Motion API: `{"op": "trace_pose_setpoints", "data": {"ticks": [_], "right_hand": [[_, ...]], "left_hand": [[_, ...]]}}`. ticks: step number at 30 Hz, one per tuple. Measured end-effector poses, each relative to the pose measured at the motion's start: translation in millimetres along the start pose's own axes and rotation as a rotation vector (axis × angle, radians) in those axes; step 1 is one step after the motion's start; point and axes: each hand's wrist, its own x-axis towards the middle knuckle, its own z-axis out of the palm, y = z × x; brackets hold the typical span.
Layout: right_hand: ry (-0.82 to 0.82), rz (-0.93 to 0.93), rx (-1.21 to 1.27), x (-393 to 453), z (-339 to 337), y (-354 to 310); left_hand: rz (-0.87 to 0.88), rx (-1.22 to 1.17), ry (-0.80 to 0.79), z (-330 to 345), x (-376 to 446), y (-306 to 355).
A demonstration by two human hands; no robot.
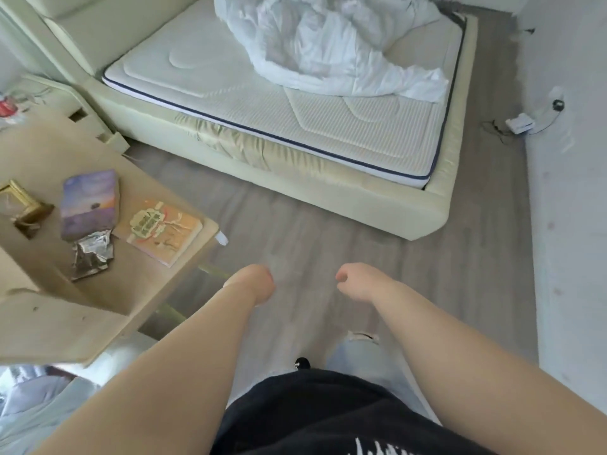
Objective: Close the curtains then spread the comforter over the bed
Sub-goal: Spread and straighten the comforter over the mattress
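Now we start at the far left, where a pale wooden desk carries a gilt-edged picture frame, a small purple sunset canvas, a crumpled silver foil wrapper just below it, and an orange painted canvas near the desk's right edge. Up in the left corner a red item sits on a cream bedside unit, too blurred to name.

Moving right, our left hand hangs over the grey wood-plank floor, fingers loosely curled, the grip holding nothing. Just right of it our right hand is the same story: fingers loosely curled under, nothing in the grip, the two hands near each other but apart.

Beyond them stands the cream upholstered bed with its bare white quilted mattress. And there is the rumpled white comforter, bunched in a heap on the far right part of the mattress, well apart from both hands, not spread out. No curtains in our view.

Further right, a small white box with dark cables lies on the floor beside the white wall.
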Motion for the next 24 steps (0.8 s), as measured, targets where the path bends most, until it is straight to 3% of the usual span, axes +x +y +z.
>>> {"op": "trace_pose_setpoints", "data": {"ticks": [7, 16, 24], "right_hand": [[-0.12, -0.04, -0.133, 135.8, -84.7, -22.5], [-0.218, -0.187, -0.294, 360.2, -261.3, -106.3], [-0.281, -0.257, -0.408, 492.2, -357.0, -174.7]], "left_hand": [[0.036, -0.018, -0.031, -86.2, 115.6, 12.6], [-0.19, -0.137, -0.077, -237.6, 273.4, 1.4], [-0.249, -0.288, 0.034, -352.8, 369.8, -1.5]]}}
